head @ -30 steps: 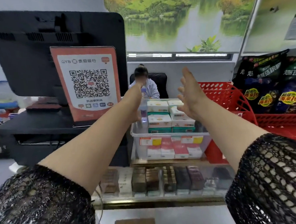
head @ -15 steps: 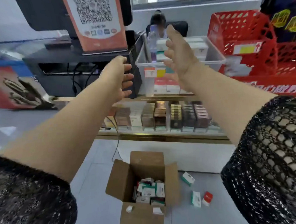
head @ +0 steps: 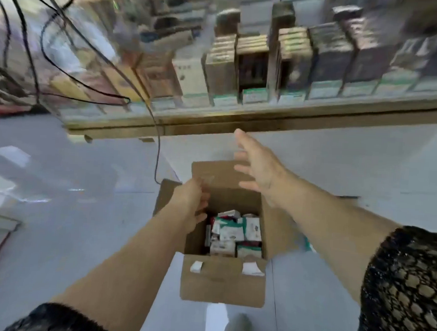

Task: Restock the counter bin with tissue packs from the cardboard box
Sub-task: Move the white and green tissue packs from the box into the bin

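Sitting open on the grey floor [head: 83, 221], the cardboard box [head: 221, 284] holds a jumble of tissue packs [head: 234, 232], just beneath and to the right of the left hand [head: 190, 204], whose fingers curl loosely round nothing. The right hand [head: 260, 167] hangs over the box's far flap, fingers spread straight and empty. Beyond those fingertips runs the glass display case [head: 265, 122] of boxed goods. A black cable [head: 158, 147] dangles from it, just left of the left hand's fingers.
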